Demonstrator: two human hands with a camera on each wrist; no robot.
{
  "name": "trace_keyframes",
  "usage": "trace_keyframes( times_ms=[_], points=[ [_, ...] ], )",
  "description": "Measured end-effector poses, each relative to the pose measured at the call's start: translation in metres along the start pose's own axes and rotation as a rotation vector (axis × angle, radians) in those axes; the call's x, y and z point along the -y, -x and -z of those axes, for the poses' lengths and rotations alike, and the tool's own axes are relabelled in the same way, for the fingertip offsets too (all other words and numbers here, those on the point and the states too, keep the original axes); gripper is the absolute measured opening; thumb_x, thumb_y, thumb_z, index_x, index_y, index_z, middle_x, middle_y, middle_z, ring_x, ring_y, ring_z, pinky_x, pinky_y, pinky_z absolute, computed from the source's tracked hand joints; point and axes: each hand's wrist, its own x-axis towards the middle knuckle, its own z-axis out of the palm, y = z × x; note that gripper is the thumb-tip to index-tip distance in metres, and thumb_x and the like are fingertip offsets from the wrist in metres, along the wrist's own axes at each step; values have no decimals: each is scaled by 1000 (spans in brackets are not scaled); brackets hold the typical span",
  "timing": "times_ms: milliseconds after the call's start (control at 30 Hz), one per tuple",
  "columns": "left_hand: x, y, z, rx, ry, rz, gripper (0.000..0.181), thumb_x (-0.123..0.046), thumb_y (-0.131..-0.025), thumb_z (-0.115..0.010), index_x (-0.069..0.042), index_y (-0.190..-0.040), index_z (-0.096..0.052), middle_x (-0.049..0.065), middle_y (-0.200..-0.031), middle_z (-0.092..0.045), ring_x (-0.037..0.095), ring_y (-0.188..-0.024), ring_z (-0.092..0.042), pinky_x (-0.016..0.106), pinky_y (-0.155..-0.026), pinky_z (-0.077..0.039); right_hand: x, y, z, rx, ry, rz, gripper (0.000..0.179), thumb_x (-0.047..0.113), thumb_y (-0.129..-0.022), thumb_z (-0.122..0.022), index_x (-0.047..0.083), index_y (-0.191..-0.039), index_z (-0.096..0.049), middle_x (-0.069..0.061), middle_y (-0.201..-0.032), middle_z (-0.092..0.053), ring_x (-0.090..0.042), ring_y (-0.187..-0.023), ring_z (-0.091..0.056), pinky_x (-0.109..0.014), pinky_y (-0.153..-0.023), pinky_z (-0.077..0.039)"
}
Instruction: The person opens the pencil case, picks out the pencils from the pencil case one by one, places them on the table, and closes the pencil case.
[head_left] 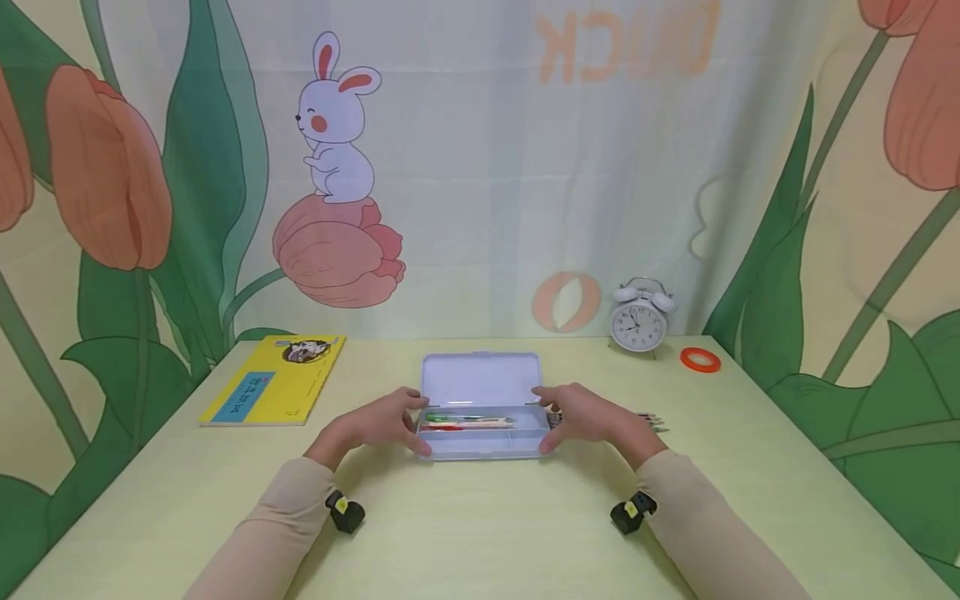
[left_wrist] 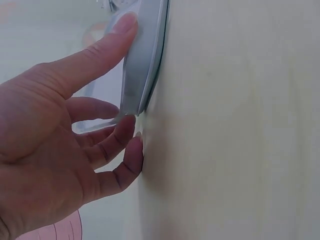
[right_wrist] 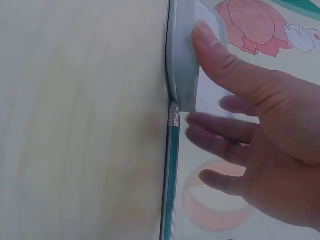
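A white pencil case (head_left: 480, 445) lies on the table with its lid (head_left: 482, 379) raised toward the back. Inside it are several pens (head_left: 465, 422), green, red and white, in the rear compartment. My left hand (head_left: 381, 419) holds the case's left end, thumb at the front corner and bent fingers round the side. At the opposite end my right hand (head_left: 585, 414) holds it likewise, its thumb (right_wrist: 210, 42) on the front wall. Beside that end lie several pencils (head_left: 651, 421), partly hidden behind the right hand; a green one (right_wrist: 171, 165) shows in the right wrist view.
On the left of the table lies a yellow book (head_left: 277, 383). A white alarm clock (head_left: 638, 323) stands at the back right, with an orange tape roll (head_left: 701, 360) beside it. A printed curtain (head_left: 465, 167) hangs behind the table's back edge.
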Motion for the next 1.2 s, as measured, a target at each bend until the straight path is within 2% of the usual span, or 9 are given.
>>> trace_keyframes(
  times_ms=[233,400,633,800,900,967,1067,1133,1200],
  points=[
    [1,-2,0,-42,-11,8,92,-35,-71,-92,-8,-148,-50,8,-151,-39,23,-105,-52,38,-90,-46,-1,0,-2,-41,-54,-3,131,30,-64,-96,-2,-158,-11,-24,-161,-20,-43,-135,-43,-48,-112,-31],
    [3,-3,1,-52,-18,6,91,-36,-70,-92,-9,-147,-52,9,-151,-39,26,-112,-53,40,-94,-47,-3,-2,-3,-73,-101,35,145,28,-60,-98,0,-158,4,-24,-163,-8,-44,-136,-40,-48,-113,-29],
    [12,-7,1,-61,-20,-28,87,-35,-69,-93,-14,-144,-55,8,-152,-40,26,-112,-54,40,-96,-47,-1,-3,-2,-86,-141,37,154,28,-55,-100,7,-158,12,-26,-160,-15,-45,-136,-39,-48,-110,-35],
    [12,-7,1,-70,-10,-42,85,-33,-68,-94,-14,-142,-56,8,-154,-38,26,-110,-55,40,-95,-48,-1,-3,-1,-73,-161,27,154,27,-56,-100,8,-158,14,-25,-161,-12,-44,-137,-38,-49,-110,-34],
    [12,-7,2,-75,-2,-44,84,-32,-67,-94,-13,-140,-57,8,-152,-39,26,-108,-56,39,-93,-48,-1,-3,-1,-77,-185,25,155,27,-56,-100,7,-158,15,-24,-161,-16,-44,-136,-39,-50,-109,-35],
    [12,-7,2,-74,4,-36,85,-32,-67,-94,-12,-140,-55,8,-144,-46,25,-103,-56,38,-88,-48,-2,-3,-2,-84,-193,14,156,27,-56,-100,8,-158,16,-24,-158,-21,-43,-135,-40,-49,-108,-36],
    [13,-6,1,-59,41,-19,84,-31,-67,-94,-10,-136,-51,8,-121,-56,22,-92,-55,35,-80,-46,-4,-4,-3,-105,-193,5,158,28,-54,-101,9,-157,18,-23,-151,-31,-42,-132,-43,-49,-106,-38],
    [13,-6,1,-42,91,-20,82,-27,-69,-93,-7,-133,-45,9,-118,-57,22,-88,-55,35,-79,-44,-5,-5,-4,-118,-186,-9,159,29,-53,-101,10,-157,18,-20,-146,-36,-39,-130,-45,-47,-106,-38],
    [12,-6,0,-30,144,-21,81,-23,-71,-93,-6,-130,-39,11,-124,-58,22,-88,-55,35,-81,-44,-6,-5,-4,-128,-183,-1,158,28,-53,-101,8,-157,16,-19,-142,-39,-39,-128,-46,-48,-105,-39]
  ],
)
